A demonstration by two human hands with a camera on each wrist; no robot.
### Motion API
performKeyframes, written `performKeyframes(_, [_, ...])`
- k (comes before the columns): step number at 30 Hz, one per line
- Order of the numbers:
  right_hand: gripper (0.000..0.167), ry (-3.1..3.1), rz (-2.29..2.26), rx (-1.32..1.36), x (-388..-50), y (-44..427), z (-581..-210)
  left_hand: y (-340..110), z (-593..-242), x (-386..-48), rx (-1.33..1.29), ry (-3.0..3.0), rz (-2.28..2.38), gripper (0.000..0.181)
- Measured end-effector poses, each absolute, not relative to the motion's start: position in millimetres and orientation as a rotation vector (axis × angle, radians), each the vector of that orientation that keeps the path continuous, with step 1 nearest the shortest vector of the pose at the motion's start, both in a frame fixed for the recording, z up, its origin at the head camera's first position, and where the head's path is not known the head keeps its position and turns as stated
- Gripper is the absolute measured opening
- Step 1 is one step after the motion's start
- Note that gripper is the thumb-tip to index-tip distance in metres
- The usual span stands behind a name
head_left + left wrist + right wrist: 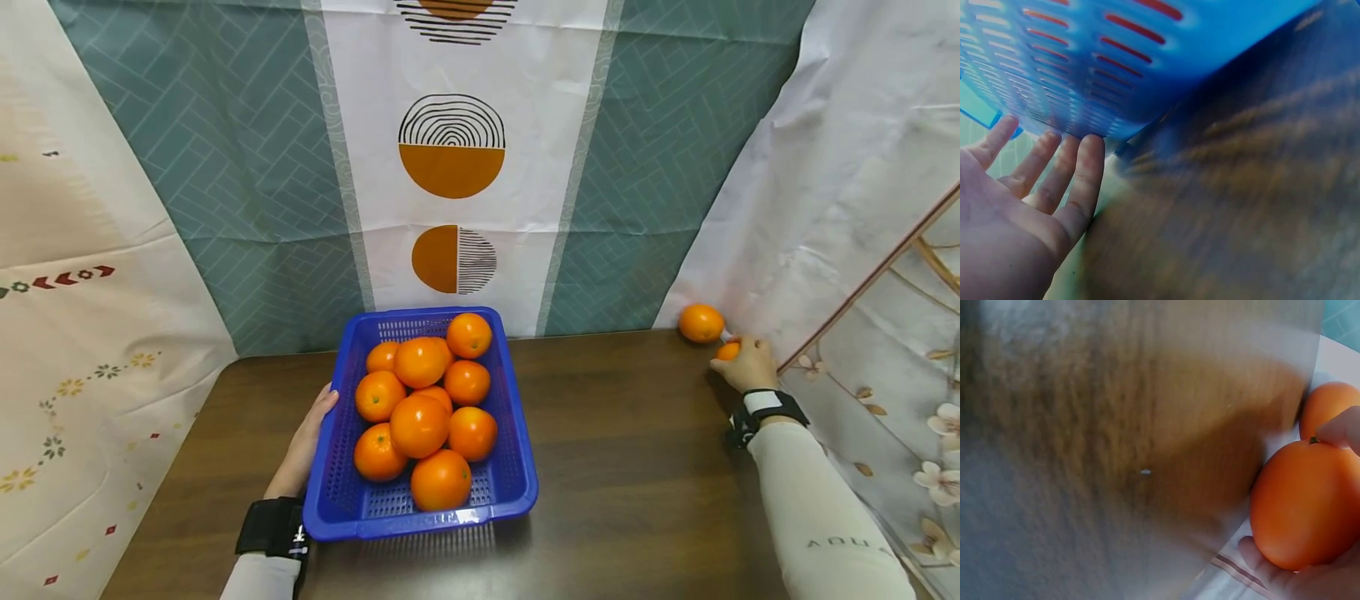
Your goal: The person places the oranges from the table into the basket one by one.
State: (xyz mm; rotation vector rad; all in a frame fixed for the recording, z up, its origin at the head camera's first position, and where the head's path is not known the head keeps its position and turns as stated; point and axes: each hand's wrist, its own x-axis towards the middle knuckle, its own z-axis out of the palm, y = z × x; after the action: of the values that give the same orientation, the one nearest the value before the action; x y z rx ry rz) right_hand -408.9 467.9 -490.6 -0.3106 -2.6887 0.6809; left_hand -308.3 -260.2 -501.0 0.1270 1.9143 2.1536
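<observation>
A blue plastic basket point(525, 467) with slotted walls holds several oranges point(420, 425), some heaped on others. My left hand point(311, 425) is at the basket's left side; in the left wrist view its fingers point(1088, 172) extend, fairly straight, to touch the outer wall. At the far right of the table, my right hand point(748, 367) grips one orange point(1304, 506), with the thumb near its stem end and a finger underneath. Most of that orange is hidden by the hand in the head view. Another orange point(701, 322) lies just beyond it, by the back edge.
The brown wooden table point(615, 450) runs between the basket and my right hand. A patterned cloth point(450, 267) hangs along the back edge. White floral cloth point(885, 400) borders the right side, and cream cloth point(112, 417) the left.
</observation>
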Motion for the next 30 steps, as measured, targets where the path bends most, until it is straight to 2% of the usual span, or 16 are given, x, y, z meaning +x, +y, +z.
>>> performKeyframes(30, [0.06, -2.664, 0.672, -0.298, -401, 461, -492, -259, -504, -307, 0.229, 1.877, 2.223, 0.061])
